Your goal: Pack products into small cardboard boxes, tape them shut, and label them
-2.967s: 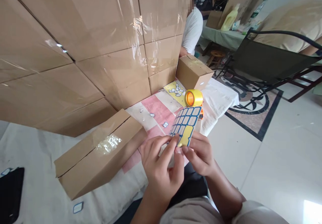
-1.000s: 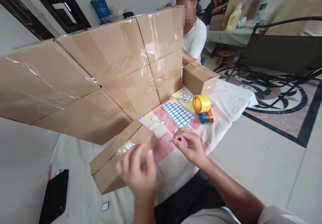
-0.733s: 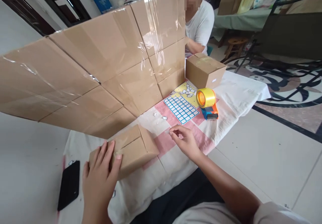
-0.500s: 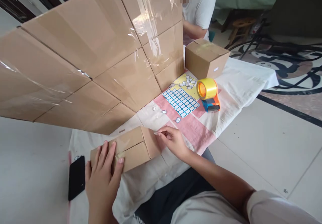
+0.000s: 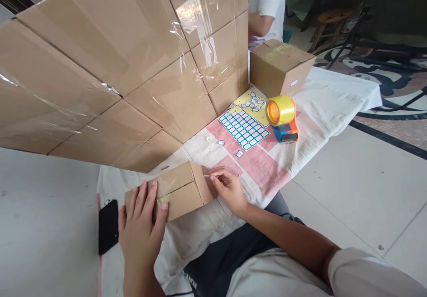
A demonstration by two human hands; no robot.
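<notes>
A small cardboard box [image 5: 180,199] lies on the cloth in front of me. My left hand [image 5: 142,221] rests on its left part, fingers spread over the top and the thumb toward the near edge. At the box's right end, my right hand [image 5: 228,188] pinches a small white sticker [image 5: 207,175] between thumb and fingertips, close to or against the end face; I cannot tell if it touches. Beyond that hand lies a sheet of blue-edged white labels [image 5: 244,128]. Single bits of label [image 5: 239,154] are scattered nearby on the cloth.
A tall wall of taped cardboard boxes [image 5: 160,97] stands at the far left. Another carton [image 5: 280,68], bearing a small white label, sits at the back right. Before it is a tape dispenser [image 5: 282,117] with yellow tape. A black phone [image 5: 108,226] lies left. Another person [image 5: 270,12] sits behind.
The sticker in my right hand has come up to the box's end face. My left hand stays on the box. The whole view has shifted slightly with my head.
</notes>
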